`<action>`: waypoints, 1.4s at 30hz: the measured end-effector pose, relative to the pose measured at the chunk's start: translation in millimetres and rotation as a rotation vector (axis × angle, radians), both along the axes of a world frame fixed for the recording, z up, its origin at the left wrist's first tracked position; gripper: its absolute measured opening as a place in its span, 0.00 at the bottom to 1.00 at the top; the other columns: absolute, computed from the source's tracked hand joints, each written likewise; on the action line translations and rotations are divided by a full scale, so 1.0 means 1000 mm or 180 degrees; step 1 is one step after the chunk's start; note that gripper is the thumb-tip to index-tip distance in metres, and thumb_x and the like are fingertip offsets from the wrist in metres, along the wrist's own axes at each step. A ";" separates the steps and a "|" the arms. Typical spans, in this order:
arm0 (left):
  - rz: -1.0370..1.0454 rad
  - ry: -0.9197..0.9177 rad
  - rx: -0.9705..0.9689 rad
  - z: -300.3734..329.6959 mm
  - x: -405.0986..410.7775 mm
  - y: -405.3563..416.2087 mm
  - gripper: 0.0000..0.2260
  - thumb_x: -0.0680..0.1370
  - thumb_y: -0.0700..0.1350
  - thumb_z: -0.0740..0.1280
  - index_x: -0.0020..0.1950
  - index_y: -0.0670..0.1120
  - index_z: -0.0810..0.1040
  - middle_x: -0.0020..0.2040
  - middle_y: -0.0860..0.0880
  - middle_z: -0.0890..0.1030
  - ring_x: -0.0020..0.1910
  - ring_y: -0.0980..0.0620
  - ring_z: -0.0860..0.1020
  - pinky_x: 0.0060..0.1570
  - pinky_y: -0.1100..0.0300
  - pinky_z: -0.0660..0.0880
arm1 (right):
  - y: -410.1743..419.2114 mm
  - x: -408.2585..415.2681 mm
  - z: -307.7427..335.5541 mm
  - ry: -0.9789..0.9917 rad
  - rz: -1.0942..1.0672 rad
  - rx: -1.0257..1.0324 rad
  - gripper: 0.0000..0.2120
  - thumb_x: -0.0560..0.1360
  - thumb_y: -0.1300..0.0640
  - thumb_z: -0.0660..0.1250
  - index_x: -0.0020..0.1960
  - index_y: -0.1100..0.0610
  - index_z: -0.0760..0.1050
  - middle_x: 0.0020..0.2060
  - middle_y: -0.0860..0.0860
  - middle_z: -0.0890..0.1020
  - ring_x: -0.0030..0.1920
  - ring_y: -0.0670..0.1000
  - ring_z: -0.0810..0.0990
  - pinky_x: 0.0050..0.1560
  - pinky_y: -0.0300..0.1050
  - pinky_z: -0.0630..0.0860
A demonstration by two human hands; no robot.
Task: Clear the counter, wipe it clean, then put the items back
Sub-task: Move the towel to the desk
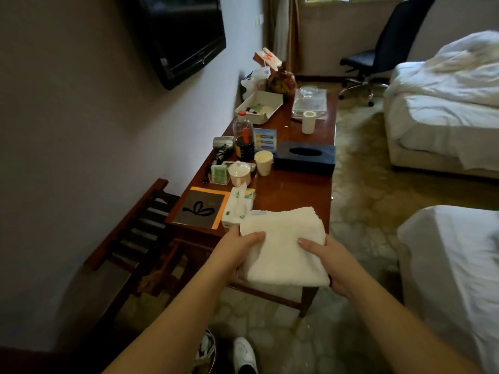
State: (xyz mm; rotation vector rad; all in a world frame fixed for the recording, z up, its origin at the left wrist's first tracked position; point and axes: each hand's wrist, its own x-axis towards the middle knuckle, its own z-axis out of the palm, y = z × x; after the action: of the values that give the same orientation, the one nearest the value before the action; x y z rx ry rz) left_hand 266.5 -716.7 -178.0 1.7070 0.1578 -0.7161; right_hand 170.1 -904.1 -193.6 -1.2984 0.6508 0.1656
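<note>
Left hand [237,247], right hand [328,261] grip folded towel [283,247] over counter [297,190].

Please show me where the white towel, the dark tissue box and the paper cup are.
white towel [283,247], head view, middle of its folded top.
dark tissue box [305,157], head view, its top beside the slot.
paper cup [263,166], head view, its side wall.

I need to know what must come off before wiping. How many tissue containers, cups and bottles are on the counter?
Tissue containers: 2, the dark tissue box and the white tissue pack
Cups: 2, the paper cup and the lidded cup
Bottles: 1, the dark-liquid bottle
Total: 5
</note>
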 end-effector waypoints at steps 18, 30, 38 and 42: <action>-0.0966 0.0024 0.0814 -0.082 0.134 -0.099 0.31 0.77 0.47 0.69 0.75 0.49 0.57 0.68 0.45 0.69 0.64 0.42 0.71 0.58 0.46 0.73 | -0.051 0.114 -0.086 0.0760 -0.0641 -0.0861 0.19 0.75 0.48 0.68 0.64 0.49 0.67 0.54 0.47 0.75 0.55 0.52 0.75 0.59 0.57 0.76; -0.1153 0.0284 0.1295 -0.134 0.186 -0.137 0.30 0.76 0.47 0.69 0.73 0.47 0.58 0.54 0.47 0.70 0.50 0.47 0.71 0.47 0.53 0.71 | -0.076 0.174 -0.138 0.1501 -0.0587 -0.1511 0.27 0.75 0.49 0.69 0.69 0.56 0.65 0.62 0.54 0.74 0.62 0.57 0.74 0.59 0.54 0.72; -0.1312 -0.0095 0.1698 -0.155 0.189 -0.141 0.23 0.78 0.48 0.65 0.71 0.47 0.62 0.57 0.46 0.74 0.55 0.46 0.76 0.52 0.52 0.76 | -0.076 0.181 -0.161 0.1617 -0.0660 -0.1802 0.29 0.74 0.50 0.69 0.69 0.58 0.62 0.62 0.56 0.74 0.61 0.57 0.74 0.55 0.50 0.73; -0.1271 -0.0389 0.1875 -0.157 0.185 -0.145 0.19 0.80 0.49 0.62 0.70 0.47 0.65 0.60 0.46 0.75 0.56 0.47 0.75 0.53 0.51 0.75 | -0.071 0.179 -0.165 0.1705 -0.0887 -0.1934 0.31 0.73 0.49 0.70 0.69 0.57 0.62 0.62 0.55 0.74 0.60 0.57 0.75 0.55 0.52 0.74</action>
State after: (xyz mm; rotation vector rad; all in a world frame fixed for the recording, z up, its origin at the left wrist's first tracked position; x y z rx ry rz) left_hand 451.1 -862.1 -334.9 2.3796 -0.0719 -0.9121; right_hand 349.3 -975.1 -358.4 -1.7393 1.4089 0.0863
